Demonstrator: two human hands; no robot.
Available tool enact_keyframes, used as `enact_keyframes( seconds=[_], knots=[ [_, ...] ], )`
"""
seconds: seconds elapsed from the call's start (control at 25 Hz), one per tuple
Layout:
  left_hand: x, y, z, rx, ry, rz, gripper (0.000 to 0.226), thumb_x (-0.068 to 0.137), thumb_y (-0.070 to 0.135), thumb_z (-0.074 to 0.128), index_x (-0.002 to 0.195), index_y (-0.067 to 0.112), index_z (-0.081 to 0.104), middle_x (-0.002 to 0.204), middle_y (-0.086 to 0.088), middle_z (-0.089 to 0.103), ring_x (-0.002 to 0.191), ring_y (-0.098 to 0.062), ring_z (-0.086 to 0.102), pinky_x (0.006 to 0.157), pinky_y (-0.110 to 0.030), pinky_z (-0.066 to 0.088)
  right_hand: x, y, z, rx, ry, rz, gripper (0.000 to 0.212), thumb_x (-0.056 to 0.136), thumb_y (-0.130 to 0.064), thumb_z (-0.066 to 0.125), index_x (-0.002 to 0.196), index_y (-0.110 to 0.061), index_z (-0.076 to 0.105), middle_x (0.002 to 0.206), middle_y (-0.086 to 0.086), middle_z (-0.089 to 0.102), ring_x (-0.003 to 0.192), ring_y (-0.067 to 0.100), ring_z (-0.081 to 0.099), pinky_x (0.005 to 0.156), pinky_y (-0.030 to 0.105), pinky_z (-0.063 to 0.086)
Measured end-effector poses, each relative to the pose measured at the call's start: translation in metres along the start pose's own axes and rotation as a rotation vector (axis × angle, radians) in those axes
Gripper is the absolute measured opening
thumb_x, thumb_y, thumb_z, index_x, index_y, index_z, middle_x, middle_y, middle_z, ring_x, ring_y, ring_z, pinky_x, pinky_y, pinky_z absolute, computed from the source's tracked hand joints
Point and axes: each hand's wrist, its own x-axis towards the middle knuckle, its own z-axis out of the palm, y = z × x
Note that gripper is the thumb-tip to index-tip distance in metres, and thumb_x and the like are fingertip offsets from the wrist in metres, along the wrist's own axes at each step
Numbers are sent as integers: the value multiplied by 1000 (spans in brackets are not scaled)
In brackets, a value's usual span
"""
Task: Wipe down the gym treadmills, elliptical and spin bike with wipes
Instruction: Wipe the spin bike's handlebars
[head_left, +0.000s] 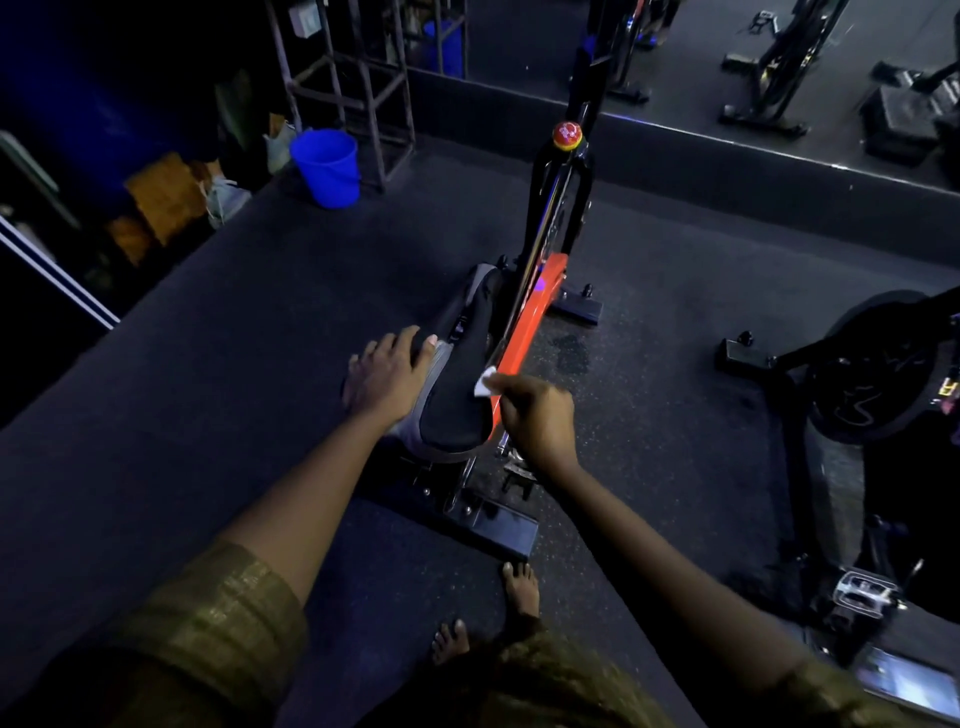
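Spin bike (530, 322) with wipe (485, 382), between blue bucket (327, 166) and second bike (878, 374)

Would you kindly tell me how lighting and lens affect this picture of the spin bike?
Head view: dim, bluish light, far left nearly black; the white wipe pinched in the right hand is bright but soft; the left hand on the saddle reads clearly; the wide-angle lens bows the edges.

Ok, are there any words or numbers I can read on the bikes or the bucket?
No text reads clearly.
On the red knob of the spin bike: yellow marks, too blurred to read.
On the second bike's flywheel: yellow lettering at the picture's edge, cut off, unreadable.
On the blue bucket: no writing shows.
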Motion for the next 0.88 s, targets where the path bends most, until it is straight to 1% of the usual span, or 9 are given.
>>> enact_keyframes(
  seconds=[0.08, 0.16, 0.24, 0.44, 0.56, 0.64, 0.72, 0.8, 0.88],
  knots=[
    [0, 0, 0, -2, -4, 2, 54, 100, 51, 21, 143, 23, 37, 140, -7, 48, 127, -28, 42, 105, -43, 29, 37, -13, 3, 107, 38, 129, 31, 84, 0, 56, 105, -15, 72, 103, 3, 71, 74, 1, 62, 65, 0, 39],
    [0, -1, -1, 2, -9, 0, 54, 99, 51, 22, 142, 23, 37, 140, -7, 48, 127, -28, 42, 104, -42, 29, 63, -25, 10, 145, 31, 197, 33, 85, 1, 53, 108, -14, 71, 107, 5, 69, 83, 7, 66, 65, -3, 34],
    [1, -1, 0, 10, -2, -2, 53, 99, 51, 24, 142, 23, 38, 139, -7, 49, 127, -28, 43, 103, -42, 30, 63, -27, 16, 138, 26, 235, 33, 83, 2, 52, 107, -12, 71, 105, 9, 70, 93, 18, 66, 70, 4, 34],
    [1, 1, 0, 21, 10, -3, 53, 99, 52, 25, 141, 22, 40, 138, -9, 50, 125, -30, 44, 102, -43, 31, 6, -18, 21, 202, 35, 392, 34, 84, -4, 54, 111, -17, 69, 91, 11, 73, 71, 17, 62, 61, 12, 37],
    [1, 2, 1, 36, 7, -3, 54, 99, 51, 24, 141, 21, 39, 138, -10, 50, 125, -31, 44, 102, -44, 33, -16, -15, 21, 138, 14, 443, 33, 84, -9, 55, 111, -20, 69, 96, 13, 72, 84, 22, 66, 75, 22, 43],
    [0, 2, 1, 52, 10, 2, 54, 99, 51, 24, 141, 20, 39, 137, -11, 50, 124, -31, 45, 101, -43, 33, -31, -23, 15, 71, -9, 414, 31, 85, -12, 58, 113, -22, 68, 98, 14, 70, 84, 20, 67, 74, 26, 43],
    [1, 3, 1, 55, 6, 3, 55, 99, 51, 24, 142, 20, 38, 138, -11, 50, 124, -31, 45, 101, -43, 33, -47, -36, 7, -25, -49, 299, 29, 86, -14, 60, 112, -23, 69, 99, 12, 70, 86, 23, 67, 73, 26, 44],
    [0, 3, 1, 48, -2, -2, 55, 99, 52, 22, 142, 20, 37, 138, -11, 49, 125, -31, 44, 101, -43, 32, -54, -46, -5, -65, -94, 158, 26, 86, -11, 61, 108, -21, 71, 99, 9, 72, 82, 20, 65, 72, 23, 43],
    [-1, 2, 1, 49, -2, 3, 56, 99, 52, 21, 143, 20, 37, 139, -11, 49, 125, -31, 44, 101, -43, 32, -37, -48, -12, -46, -114, 107, 28, 85, -7, 60, 108, -19, 71, 103, 6, 71, 87, 15, 65, 78, 19, 43]
  ],
)
